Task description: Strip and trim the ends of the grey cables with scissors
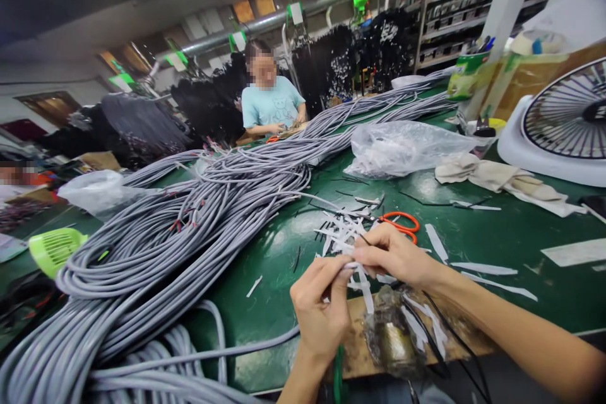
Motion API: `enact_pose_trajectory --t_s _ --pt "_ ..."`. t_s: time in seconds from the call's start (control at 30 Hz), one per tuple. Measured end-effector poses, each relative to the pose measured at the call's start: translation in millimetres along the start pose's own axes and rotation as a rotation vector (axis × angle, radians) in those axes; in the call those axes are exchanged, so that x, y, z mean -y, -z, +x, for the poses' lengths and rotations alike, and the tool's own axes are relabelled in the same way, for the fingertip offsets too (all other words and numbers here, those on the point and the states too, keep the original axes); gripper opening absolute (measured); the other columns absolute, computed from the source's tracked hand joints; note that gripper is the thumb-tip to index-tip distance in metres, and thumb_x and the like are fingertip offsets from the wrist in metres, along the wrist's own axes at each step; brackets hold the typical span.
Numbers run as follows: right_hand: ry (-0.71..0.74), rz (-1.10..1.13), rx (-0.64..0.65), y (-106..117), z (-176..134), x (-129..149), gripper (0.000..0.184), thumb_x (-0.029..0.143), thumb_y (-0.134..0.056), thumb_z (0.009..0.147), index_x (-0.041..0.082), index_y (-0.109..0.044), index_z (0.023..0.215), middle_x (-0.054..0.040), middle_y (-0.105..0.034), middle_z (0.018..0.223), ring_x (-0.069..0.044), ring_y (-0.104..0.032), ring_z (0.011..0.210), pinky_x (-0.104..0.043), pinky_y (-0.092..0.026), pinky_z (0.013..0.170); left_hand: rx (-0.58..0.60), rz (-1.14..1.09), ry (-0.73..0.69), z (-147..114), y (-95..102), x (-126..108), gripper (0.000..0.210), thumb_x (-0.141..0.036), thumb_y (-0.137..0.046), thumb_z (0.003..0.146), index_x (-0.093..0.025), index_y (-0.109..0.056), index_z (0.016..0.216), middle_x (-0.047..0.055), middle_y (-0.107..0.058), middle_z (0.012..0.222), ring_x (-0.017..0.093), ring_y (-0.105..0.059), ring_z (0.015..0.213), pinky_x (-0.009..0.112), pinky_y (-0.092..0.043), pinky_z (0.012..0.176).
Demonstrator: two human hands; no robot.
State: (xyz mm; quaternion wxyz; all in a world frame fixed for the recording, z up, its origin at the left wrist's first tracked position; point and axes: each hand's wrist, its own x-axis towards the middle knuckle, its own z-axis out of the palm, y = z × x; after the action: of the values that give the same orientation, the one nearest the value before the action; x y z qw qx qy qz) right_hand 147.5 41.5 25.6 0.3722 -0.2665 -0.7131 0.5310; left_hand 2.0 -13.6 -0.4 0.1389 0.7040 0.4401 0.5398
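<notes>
Our bent left hand [322, 306] pinches a round grey cable [351, 266]; our right hand [398, 257] pinches beside it, holding what we can't tell.

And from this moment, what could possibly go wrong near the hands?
The right hand might bump the orange-handled scissors lying just beyond it. Loose white strips scattered by the fingers could get in the way. The heaped grey cables might slide towards the left hand.
</notes>
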Motion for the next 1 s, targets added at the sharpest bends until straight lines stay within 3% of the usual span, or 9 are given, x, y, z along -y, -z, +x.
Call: enact_pose_trajectory --t_s 0.07,0.17,0.3,0.4,0.5,0.57,0.7,0.83,1.0 --pt "0.075 -0.065 0.028 1 -4 2 0.039 0.029 -0.046 0.081 0.018 -0.033 0.046 0.0062 -0.031 0.043 -0.005 -0.026 0.042 -0.021 -0.021 0.041 0.008 0.057 0.024 2 -2.4 -2 0.022 -0.005 -0.050 0.080 -0.017 -0.067 0.089 0.005 -0.065 0.076 0.015 -0.059 0.066 0.023 -0.044 0.061" --pt "0.159 -0.210 0.001 4 -6 2 0.044 0.030 -0.048 0.082 0.018 -0.024 0.048 0.0065 -0.021 0.049 -0.005 -0.020 0.046 -0.022 -0.016 0.043 0.081 0.186 -0.060 4 -7.3 -2 0.024 -0.001 -0.046 0.080 -0.015 -0.066 0.082 0.006 -0.063 0.072 0.014 -0.058 0.062 0.022 -0.043 0.057" --pt "0.082 -0.168 -0.042 6 0 -4 0.044 0.034 -0.048 0.083 0.017 -0.029 0.047 0.0066 -0.022 0.048 -0.005 -0.020 0.045 -0.021 -0.017 0.042 0.080 0.208 -0.231 0 -9.8 1 0.024 0.001 -0.048 0.077 -0.014 -0.065 0.084 0.006 -0.064 0.073 0.013 -0.059 0.063 0.021 -0.045 0.059" --pt "-0.010 -0.106 -0.014 1 2 -8 0.043 0.037 -0.046 0.084 0.016 -0.036 0.048 0.0064 -0.027 0.047 -0.005 -0.024 0.044 -0.020 -0.019 0.041 -0.021 0.148 -0.225 -3 -6.2 2 0.025 0.002 -0.051 0.076 -0.014 -0.065 0.089 0.006 -0.065 0.077 0.013 -0.061 0.067 0.021 -0.047 0.064" --pt "-0.046 -0.113 0.129 -9 -2 -10 0.044 0.036 -0.049 0.081 0.017 -0.031 0.046 0.0071 -0.023 0.046 -0.004 -0.021 0.043 -0.020 -0.017 0.040 -0.198 0.135 -0.150 0 -0.9 4 0.024 -0.001 -0.055 0.076 -0.014 -0.065 0.092 0.006 -0.067 0.080 0.014 -0.062 0.071 0.023 -0.048 0.066" --pt "-0.030 -0.158 0.169 -12 -5 -8 0.045 0.035 -0.050 0.081 0.018 -0.027 0.046 0.0073 -0.019 0.048 -0.005 -0.019 0.044 -0.020 -0.016 0.040 -0.229 0.119 -0.056 3 1.2 4 0.019 -0.005 -0.056 0.078 -0.014 -0.066 0.092 0.006 -0.068 0.079 0.014 -0.062 0.068 0.022 -0.048 0.063" --pt "0.008 -0.323 -0.152 -10 -8 -2 0.040 0.038 -0.043 0.087 0.017 -0.035 0.054 0.0062 -0.028 0.051 -0.006 -0.027 0.047 -0.020 -0.022 0.044 -0.154 0.061 0.083 7 -0.5 0 0.015 -0.014 -0.054 0.082 -0.013 -0.068 0.087 0.006 -0.068 0.073 0.014 -0.062 0.061 0.020 -0.046 0.055" --pt "0.179 -0.521 -0.233 -11 -10 -1 0.031 0.028 -0.037 0.092 0.016 -0.049 0.067 0.0015 -0.048 0.062 -0.009 -0.043 0.056 -0.022 -0.031 0.055 -0.194 0.079 0.080 6 -3.6 -3 0.016 -0.016 -0.053 0.082 -0.012 -0.068 0.083 0.007 -0.068 0.073 0.014 -0.062 0.062 0.020 -0.046 0.054" --pt "0.308 -0.662 -0.309 -16 -14 -5 0.025 0.021 -0.042 0.090 0.015 -0.057 0.072 -0.0006 -0.054 0.063 -0.010 -0.047 0.058 -0.023 -0.032 0.058 -0.174 0.093 0.080 3 -4.4 1 0.015 -0.015 -0.054 0.082 -0.013 -0.068 0.086 0.005 -0.067 0.072 0.013 -0.061 0.062 0.019 -0.044 0.054"
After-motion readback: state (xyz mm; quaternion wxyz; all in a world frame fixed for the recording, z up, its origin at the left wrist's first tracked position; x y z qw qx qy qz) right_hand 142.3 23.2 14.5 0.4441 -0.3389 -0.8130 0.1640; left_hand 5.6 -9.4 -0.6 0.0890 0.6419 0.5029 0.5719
